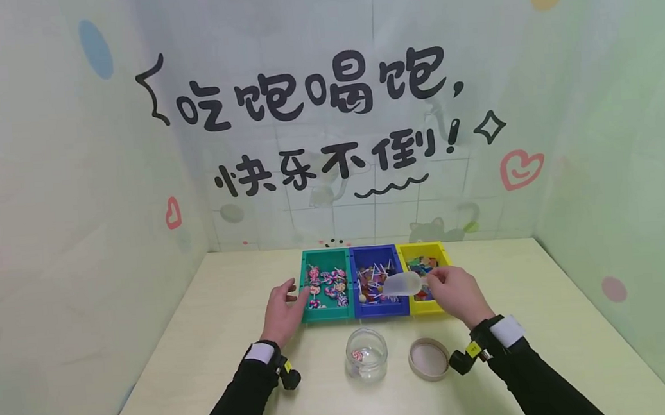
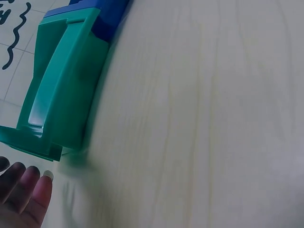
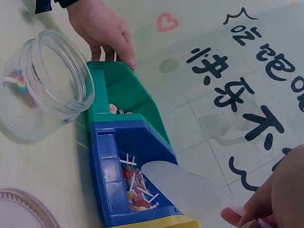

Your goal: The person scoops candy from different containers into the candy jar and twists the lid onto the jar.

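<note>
My right hand point(image 1: 459, 294) pinches the handle of a translucent white scoop point(image 1: 400, 285). The scoop's bowl hangs over the blue bin point(image 1: 382, 311), which holds small lollipops with white sticks point(image 3: 137, 183). At the left side of the green bin point(image 1: 328, 314) is my left hand point(image 1: 283, 312), its fingers loosely extended and its thumb right at the rim. Swirled lollipops point(image 1: 331, 288) lie inside that green bin. In front of the bins stands an uncapped glass jar point(image 1: 373, 370) with a swirled candy point(image 1: 357, 355) in it.
A yellow bin point(image 1: 432, 306) with colourful small pieces adjoins the blue bin on the right, partly behind my right hand. A round pinkish lid point(image 1: 431, 375) lies right of the jar. Printed wall panels point(image 1: 333, 220) enclose the pale wooden table point(image 1: 205, 371).
</note>
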`<move>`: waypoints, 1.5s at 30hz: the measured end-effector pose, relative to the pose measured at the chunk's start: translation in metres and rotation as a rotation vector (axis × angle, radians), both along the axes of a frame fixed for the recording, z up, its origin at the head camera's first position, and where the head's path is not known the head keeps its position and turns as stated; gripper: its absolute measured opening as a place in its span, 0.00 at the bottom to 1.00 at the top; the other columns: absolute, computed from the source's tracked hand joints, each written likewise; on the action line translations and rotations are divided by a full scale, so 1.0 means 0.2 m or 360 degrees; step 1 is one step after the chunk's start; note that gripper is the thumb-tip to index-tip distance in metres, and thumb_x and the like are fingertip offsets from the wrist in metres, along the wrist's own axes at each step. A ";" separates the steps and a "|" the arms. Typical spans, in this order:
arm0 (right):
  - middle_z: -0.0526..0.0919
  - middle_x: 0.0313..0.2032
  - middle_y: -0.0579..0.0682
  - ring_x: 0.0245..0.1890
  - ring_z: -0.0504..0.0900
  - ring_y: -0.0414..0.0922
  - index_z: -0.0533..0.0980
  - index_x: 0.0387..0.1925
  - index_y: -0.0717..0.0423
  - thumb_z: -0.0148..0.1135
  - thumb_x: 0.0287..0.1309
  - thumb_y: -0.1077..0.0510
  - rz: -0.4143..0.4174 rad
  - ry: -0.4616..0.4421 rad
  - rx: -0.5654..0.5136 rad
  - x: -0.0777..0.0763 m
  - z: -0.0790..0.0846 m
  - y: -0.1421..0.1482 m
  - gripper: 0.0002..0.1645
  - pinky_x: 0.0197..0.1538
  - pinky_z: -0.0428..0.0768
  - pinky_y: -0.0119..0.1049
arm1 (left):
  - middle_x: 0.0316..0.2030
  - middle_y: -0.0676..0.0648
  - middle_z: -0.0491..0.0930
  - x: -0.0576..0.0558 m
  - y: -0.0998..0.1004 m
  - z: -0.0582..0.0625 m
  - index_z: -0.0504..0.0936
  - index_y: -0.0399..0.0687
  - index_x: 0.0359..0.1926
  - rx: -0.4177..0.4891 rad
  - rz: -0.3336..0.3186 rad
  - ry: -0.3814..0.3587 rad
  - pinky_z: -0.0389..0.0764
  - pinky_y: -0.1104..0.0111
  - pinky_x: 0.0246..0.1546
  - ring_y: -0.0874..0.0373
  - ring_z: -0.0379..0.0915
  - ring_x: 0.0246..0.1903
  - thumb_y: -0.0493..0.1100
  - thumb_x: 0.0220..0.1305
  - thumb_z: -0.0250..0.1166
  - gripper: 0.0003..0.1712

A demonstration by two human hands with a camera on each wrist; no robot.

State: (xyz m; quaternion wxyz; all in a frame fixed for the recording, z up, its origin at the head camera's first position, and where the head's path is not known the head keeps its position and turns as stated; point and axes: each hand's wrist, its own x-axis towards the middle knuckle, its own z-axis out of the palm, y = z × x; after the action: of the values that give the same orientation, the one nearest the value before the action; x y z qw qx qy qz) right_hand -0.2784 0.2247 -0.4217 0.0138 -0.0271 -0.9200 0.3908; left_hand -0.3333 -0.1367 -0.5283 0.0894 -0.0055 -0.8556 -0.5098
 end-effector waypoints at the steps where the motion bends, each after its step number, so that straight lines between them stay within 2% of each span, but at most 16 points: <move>1: 0.80 0.33 0.55 0.31 0.74 0.49 0.83 0.57 0.67 0.54 0.82 0.51 -0.0001 0.0001 0.0007 -0.01 0.00 -0.01 0.24 0.32 0.70 0.37 | 0.69 0.31 0.75 -0.01 0.00 -0.01 0.68 0.33 0.80 -0.0015 -0.0003 0.0000 0.83 0.44 0.66 0.38 0.79 0.63 0.54 0.83 0.64 0.39; 5: 0.83 0.34 0.56 0.28 0.75 0.48 0.84 0.54 0.66 0.53 0.81 0.53 0.0005 0.0044 0.0070 -0.06 -0.01 -0.05 0.22 0.30 0.70 0.35 | 0.63 0.32 0.78 -0.02 -0.01 -0.03 0.72 0.31 0.78 -0.0090 -0.0012 0.0021 0.86 0.54 0.55 0.44 0.81 0.53 0.51 0.82 0.64 0.36; 8: 0.85 0.33 0.56 0.25 0.78 0.46 0.84 0.46 0.65 0.52 0.80 0.55 0.0056 0.0098 0.0204 -0.09 0.00 -0.10 0.19 0.27 0.71 0.34 | 0.55 0.35 0.79 -0.02 -0.01 -0.03 0.75 0.31 0.75 -0.0151 -0.0010 0.0049 0.81 0.64 0.44 0.50 0.77 0.44 0.48 0.82 0.64 0.32; 11: 0.83 0.28 0.54 0.23 0.78 0.45 0.83 0.38 0.64 0.54 0.80 0.57 0.0139 0.0161 0.0419 -0.13 0.02 -0.16 0.17 0.27 0.72 0.33 | 0.46 0.39 0.77 -0.02 0.00 -0.03 0.78 0.34 0.74 -0.0189 -0.0026 0.0059 0.74 0.69 0.39 0.54 0.71 0.39 0.46 0.82 0.64 0.29; 15: 0.80 0.24 0.50 0.24 0.78 0.46 0.84 0.34 0.62 0.59 0.79 0.58 0.0255 0.0257 0.0748 -0.16 0.05 -0.25 0.16 0.31 0.81 0.37 | 0.39 0.43 0.74 -0.02 0.01 -0.02 0.79 0.34 0.73 -0.0180 -0.0060 0.0071 0.73 0.69 0.38 0.54 0.70 0.39 0.44 0.82 0.63 0.26; 18: 0.81 0.24 0.50 0.25 0.79 0.46 0.85 0.32 0.62 0.63 0.78 0.58 0.0323 0.0294 0.0914 -0.18 0.05 -0.30 0.16 0.37 0.88 0.41 | 0.37 0.44 0.74 -0.01 0.01 -0.02 0.78 0.34 0.74 -0.0152 -0.0057 0.0049 0.71 0.68 0.38 0.53 0.70 0.39 0.44 0.83 0.63 0.27; 21: 0.83 0.24 0.51 0.25 0.81 0.47 0.85 0.31 0.62 0.68 0.76 0.57 0.0352 0.0291 0.1013 -0.19 0.04 -0.34 0.15 0.41 0.93 0.44 | 0.38 0.44 0.76 -0.01 0.00 -0.03 0.77 0.35 0.75 -0.0127 -0.0038 0.0014 0.70 0.66 0.39 0.52 0.70 0.40 0.46 0.83 0.63 0.29; 25: 0.84 0.24 0.51 0.24 0.82 0.46 0.86 0.32 0.62 0.73 0.71 0.59 0.0353 0.0220 0.1008 -0.21 0.03 -0.38 0.11 0.42 0.95 0.44 | 0.38 0.44 0.79 -0.01 0.00 -0.03 0.76 0.35 0.76 -0.0117 -0.0033 -0.0010 0.72 0.65 0.40 0.52 0.71 0.40 0.47 0.82 0.63 0.30; 29: 0.77 0.21 0.49 0.23 0.78 0.45 0.82 0.27 0.60 0.68 0.71 0.63 0.0323 0.0179 0.0827 -0.20 0.01 -0.38 0.13 0.36 0.89 0.38 | 0.36 0.44 0.79 -0.02 -0.01 -0.04 0.75 0.36 0.77 -0.0119 -0.0046 -0.0019 0.71 0.66 0.39 0.52 0.70 0.39 0.47 0.82 0.64 0.30; 34: 0.64 0.16 0.44 0.17 0.70 0.44 0.70 0.15 0.53 0.56 0.73 0.64 0.0244 0.0127 0.0483 -0.21 -0.01 -0.30 0.25 0.23 0.67 0.31 | 0.37 0.43 0.80 -0.03 -0.01 -0.04 0.75 0.36 0.77 -0.0122 -0.0047 -0.0025 0.71 0.66 0.38 0.52 0.71 0.39 0.47 0.82 0.64 0.30; 36: 0.65 0.14 0.44 0.15 0.70 0.43 0.68 0.14 0.53 0.53 0.72 0.62 0.0175 0.0033 0.0296 -0.22 -0.01 -0.27 0.26 0.21 0.65 0.30 | 0.38 0.43 0.80 -0.03 -0.01 -0.04 0.75 0.37 0.77 -0.0118 -0.0049 -0.0032 0.72 0.66 0.39 0.51 0.72 0.40 0.47 0.82 0.64 0.30; 37: 0.67 0.14 0.44 0.15 0.72 0.43 0.70 0.15 0.54 0.53 0.72 0.62 0.0136 -0.0017 0.0185 -0.23 -0.02 -0.25 0.25 0.20 0.68 0.29 | 0.38 0.42 0.81 -0.03 -0.01 -0.04 0.75 0.36 0.77 -0.0120 -0.0054 -0.0032 0.72 0.66 0.38 0.51 0.72 0.40 0.47 0.83 0.63 0.30; 39: 0.73 0.16 0.46 0.16 0.75 0.42 0.78 0.22 0.59 0.53 0.74 0.61 0.0067 -0.0141 -0.0054 -0.24 -0.03 -0.23 0.21 0.21 0.74 0.29 | 0.39 0.42 0.81 -0.02 -0.01 -0.03 0.75 0.36 0.77 -0.0118 -0.0058 -0.0038 0.72 0.66 0.38 0.51 0.72 0.40 0.47 0.83 0.63 0.30; 41: 0.78 0.20 0.48 0.18 0.77 0.41 0.85 0.36 0.66 0.55 0.77 0.60 0.0007 -0.0247 -0.0293 -0.24 -0.05 -0.20 0.18 0.24 0.79 0.28 | 0.39 0.42 0.81 -0.02 0.00 -0.03 0.75 0.37 0.77 -0.0117 -0.0054 -0.0044 0.72 0.67 0.38 0.51 0.72 0.40 0.48 0.83 0.63 0.31; 43: 0.81 0.23 0.49 0.20 0.78 0.40 0.85 0.49 0.70 0.57 0.80 0.59 -0.0036 -0.0329 -0.0497 -0.23 -0.08 -0.19 0.17 0.26 0.83 0.27 | 0.39 0.42 0.81 -0.01 0.00 -0.02 0.75 0.36 0.77 -0.0118 -0.0051 -0.0035 0.72 0.67 0.38 0.51 0.72 0.40 0.47 0.83 0.64 0.31; 45: 0.83 0.26 0.52 0.20 0.80 0.40 0.83 0.57 0.72 0.59 0.82 0.58 -0.0050 -0.0368 -0.0611 -0.21 -0.11 -0.19 0.19 0.27 0.86 0.28 | 0.39 0.42 0.81 -0.01 0.00 -0.02 0.75 0.36 0.77 -0.0113 -0.0049 -0.0030 0.72 0.67 0.38 0.51 0.72 0.40 0.48 0.82 0.64 0.31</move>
State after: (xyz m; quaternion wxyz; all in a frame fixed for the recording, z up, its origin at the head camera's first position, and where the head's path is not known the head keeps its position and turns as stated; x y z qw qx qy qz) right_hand -0.3205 0.1877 -0.4430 -0.0910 -0.0883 -0.8236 0.5528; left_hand -0.3356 -0.1364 -0.5322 0.0733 -0.0172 -0.8738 -0.4804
